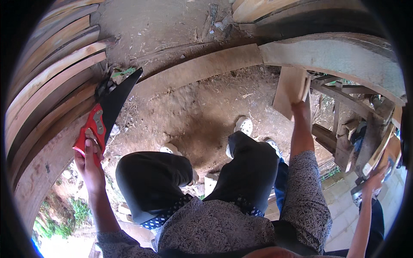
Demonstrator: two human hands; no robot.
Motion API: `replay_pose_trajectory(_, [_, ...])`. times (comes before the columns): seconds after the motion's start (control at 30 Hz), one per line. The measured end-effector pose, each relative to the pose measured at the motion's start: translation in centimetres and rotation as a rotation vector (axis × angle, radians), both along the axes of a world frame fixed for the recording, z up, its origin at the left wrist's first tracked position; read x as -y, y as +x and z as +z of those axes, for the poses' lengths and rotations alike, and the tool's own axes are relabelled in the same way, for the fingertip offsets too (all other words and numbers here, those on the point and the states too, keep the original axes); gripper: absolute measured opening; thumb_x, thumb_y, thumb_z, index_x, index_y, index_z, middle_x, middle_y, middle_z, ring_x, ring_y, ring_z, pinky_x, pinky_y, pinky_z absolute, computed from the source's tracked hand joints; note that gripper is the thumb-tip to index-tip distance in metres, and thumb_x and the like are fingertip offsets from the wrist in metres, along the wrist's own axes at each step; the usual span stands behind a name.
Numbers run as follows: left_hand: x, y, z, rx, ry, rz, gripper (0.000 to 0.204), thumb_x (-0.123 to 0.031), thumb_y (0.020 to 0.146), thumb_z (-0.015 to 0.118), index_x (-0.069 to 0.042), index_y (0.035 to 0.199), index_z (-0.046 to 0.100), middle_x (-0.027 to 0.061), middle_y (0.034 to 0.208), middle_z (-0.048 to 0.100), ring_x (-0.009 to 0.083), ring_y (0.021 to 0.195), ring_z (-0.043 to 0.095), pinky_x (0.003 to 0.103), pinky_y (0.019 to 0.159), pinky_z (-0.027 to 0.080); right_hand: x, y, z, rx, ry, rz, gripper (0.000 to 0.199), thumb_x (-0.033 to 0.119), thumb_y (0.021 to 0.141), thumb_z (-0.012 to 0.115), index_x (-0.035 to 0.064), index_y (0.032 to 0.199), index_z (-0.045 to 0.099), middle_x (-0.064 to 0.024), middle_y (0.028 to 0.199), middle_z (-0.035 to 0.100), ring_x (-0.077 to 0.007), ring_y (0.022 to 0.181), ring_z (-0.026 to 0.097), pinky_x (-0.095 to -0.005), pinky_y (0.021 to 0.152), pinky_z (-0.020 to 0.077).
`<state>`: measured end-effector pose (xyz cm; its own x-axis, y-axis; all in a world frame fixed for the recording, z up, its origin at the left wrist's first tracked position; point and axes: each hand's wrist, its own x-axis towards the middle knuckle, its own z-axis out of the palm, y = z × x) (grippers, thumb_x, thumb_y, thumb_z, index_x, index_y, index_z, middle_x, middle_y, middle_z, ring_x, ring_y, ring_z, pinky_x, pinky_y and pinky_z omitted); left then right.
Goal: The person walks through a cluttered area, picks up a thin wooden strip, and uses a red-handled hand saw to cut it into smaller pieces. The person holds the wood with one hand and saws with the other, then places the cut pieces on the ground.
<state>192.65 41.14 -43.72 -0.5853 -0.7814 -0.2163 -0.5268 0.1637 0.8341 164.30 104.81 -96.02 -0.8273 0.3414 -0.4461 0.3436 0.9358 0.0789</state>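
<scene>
On the left, my left hand is wrapped round the red handle of a handsaw. Its dark blade points up and away, close to the stacked planks. Out to the right, my right hand grips a short wooden board by its edge. This board is tilted and hangs beside a long plank; whether the two touch I cannot tell. Part of my right hand's fingers is hidden by the wood.
Stacked planks curve along the left side. Another long board lies across the dirt floor ahead of my feet. At right stands a rough timber frame with offcuts. Another person's hand and arm are at the far right.
</scene>
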Motion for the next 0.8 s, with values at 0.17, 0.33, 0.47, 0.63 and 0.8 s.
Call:
replay_pose_trajectory(0.17, [-3.8,3.6,6.6,-0.040,0.037,0.259,0.020,-0.027,0.101,0.060,-0.008,0.108,0.059,-0.0054,0.076,0.046,0.0050,0.065,0.039,0.023,0.060,0.030,9.5,2.6,9.7,0.107,-0.247,0.021,0.047,0.030,0.082,0.069,0.0040,0.120,0.058,-0.0213,0.119,0.067,-0.0385,0.112,0.065,-0.0498,0.094,0.0533])
replay_pose_trajectory(0.33, [-5.3,7.7,11.7,-0.043,0.189,0.240,0.032,-0.022,0.103,0.060,-0.002,0.128,0.059,-0.0050,0.086,0.047,0.0053,0.076,0.042,0.022,0.068,0.036,14.3,6.1,17.9,0.186,-0.269,-0.025,0.043,0.028,0.085,0.067,0.0040,0.121,0.058,-0.0206,0.126,0.063,-0.0378,0.116,0.063,-0.0490,0.096,0.0532])
replay_pose_trajectory(0.47, [-7.5,8.1,12.5,-0.040,0.185,0.283,0.024,-0.020,0.102,0.059,-0.003,0.120,0.060,-0.0042,0.083,0.048,0.0051,0.074,0.043,0.023,0.066,0.035,15.4,9.5,20.5,0.177,-0.245,-0.034,0.038,0.026,0.089,0.063,0.0065,0.121,0.057,-0.0180,0.125,0.061,-0.0364,0.113,0.065,-0.0496,0.092,0.0541])
replay_pose_trajectory(0.63, [-8.7,8.7,12.5,0.017,0.195,0.257,0.021,-0.023,0.101,0.062,-0.006,0.111,0.061,-0.0036,0.080,0.052,0.0061,0.072,0.044,0.024,0.066,0.037,15.9,12.3,23.8,0.182,-0.186,-0.048,0.032,0.024,0.091,0.061,0.0084,0.119,0.056,-0.0155,0.121,0.059,-0.0346,0.106,0.066,-0.0500,0.087,0.0548])
replay_pose_trajectory(0.8, [-10.5,9.3,14.1,-0.016,0.265,0.281,0.018,-0.022,0.101,0.062,-0.006,0.108,0.061,-0.0037,0.081,0.052,0.0052,0.072,0.045,0.022,0.066,0.037,15.1,13.3,27.4,0.130,-0.170,-0.005,0.027,0.019,0.089,0.066,0.0086,0.112,0.059,-0.0141,0.119,0.060,-0.0351,0.105,0.066,-0.0503,0.086,0.0552])
